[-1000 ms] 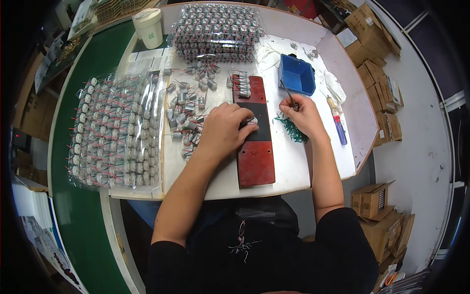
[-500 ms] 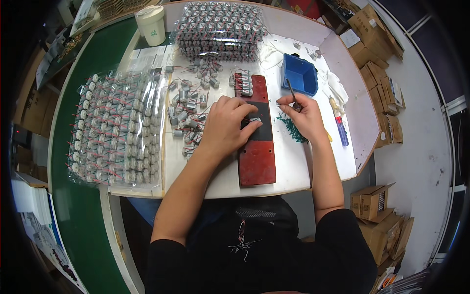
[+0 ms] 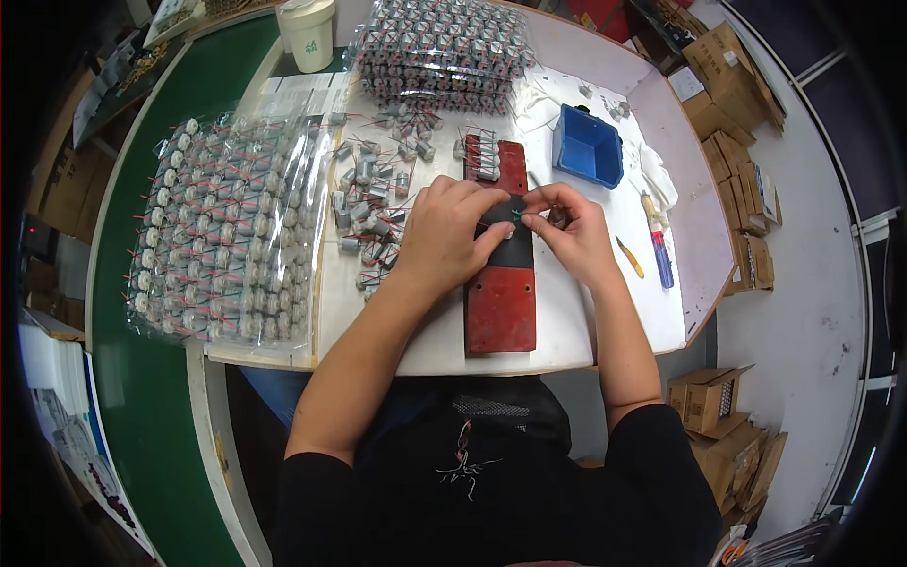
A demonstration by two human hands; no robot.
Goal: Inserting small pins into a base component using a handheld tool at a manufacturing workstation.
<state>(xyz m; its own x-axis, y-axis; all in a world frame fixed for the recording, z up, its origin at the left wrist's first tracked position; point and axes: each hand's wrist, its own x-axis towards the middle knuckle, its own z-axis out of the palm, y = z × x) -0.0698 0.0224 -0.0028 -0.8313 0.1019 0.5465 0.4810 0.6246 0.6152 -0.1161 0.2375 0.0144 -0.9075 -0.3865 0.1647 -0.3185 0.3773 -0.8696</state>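
My left hand (image 3: pixel 452 227) rests on the black middle of a red block (image 3: pixel 501 312). Its thumb and forefinger are closed on a small silver motor (image 3: pixel 508 230), mostly hidden by the fingers. Just to its right, my right hand (image 3: pixel 574 236) pinches a tiny green piece (image 3: pixel 517 215) close by the motor. A thin tool with a metal shaft (image 3: pixel 537 180) is also held in the right hand, its dark handle mostly covered by the fingers. At the block's far end, several motors with wires (image 3: pixel 487 156) stand in a row.
Loose wired motors (image 3: pixel 364 203) lie left of the block. Plastic trays of motors stand at left (image 3: pixel 217 236) and at the back (image 3: pixel 444 52). To the right are a blue bin (image 3: pixel 588 151), a screwdriver (image 3: pixel 659 250) and a yellow-handled tool (image 3: pixel 630 257). A lidded cup (image 3: pixel 308 36) stands far left.
My right hand has moved left, bringing its fingertips over the block beside the motor. The left hand keeps its grip. The whole view has shifted slightly.
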